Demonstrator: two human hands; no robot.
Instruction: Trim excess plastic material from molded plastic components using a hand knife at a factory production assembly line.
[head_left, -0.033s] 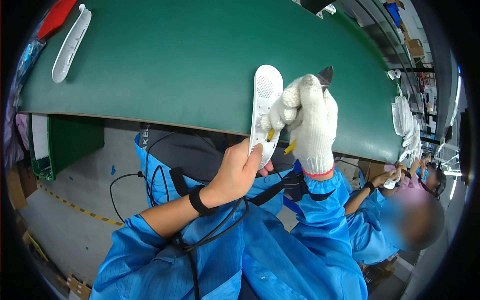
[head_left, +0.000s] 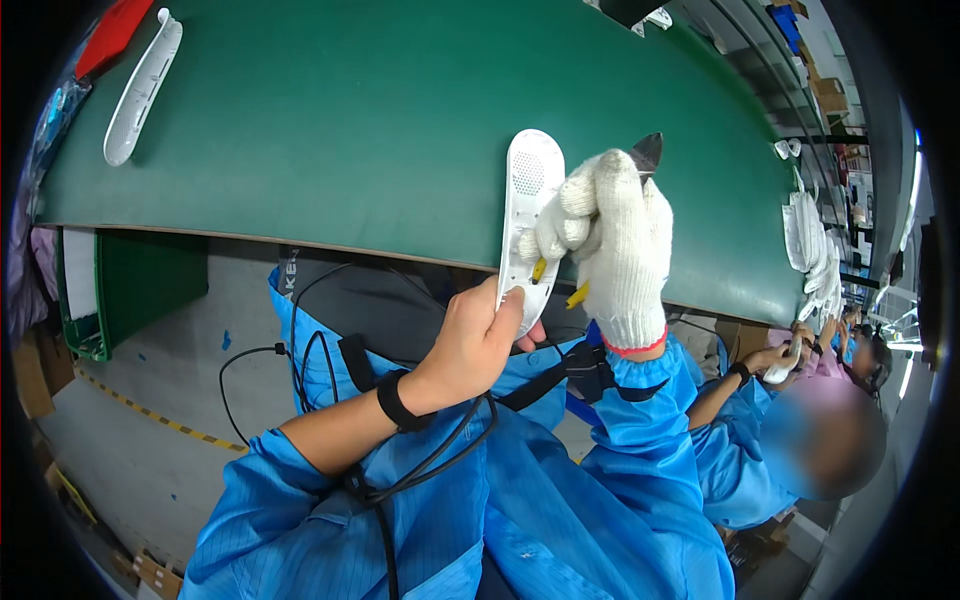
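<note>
The long part (head_left: 521,213) is white and dotted, the glove (head_left: 632,250) red-edged white, the tool (head_left: 649,153) dark and yellow, the tabletop (head_left: 350,130) green.

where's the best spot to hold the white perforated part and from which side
Probably the near end of the white perforated part, coming from the left, thumb on top and fingers beneath, as the left hand does. The piece is long and slim, and the gloved right hand occupies its right side.

From here I see a green counter (head_left: 350,130) bearing a long white shell (head_left: 143,90) far left, white pieces (head_left: 806,235) at right.
</note>
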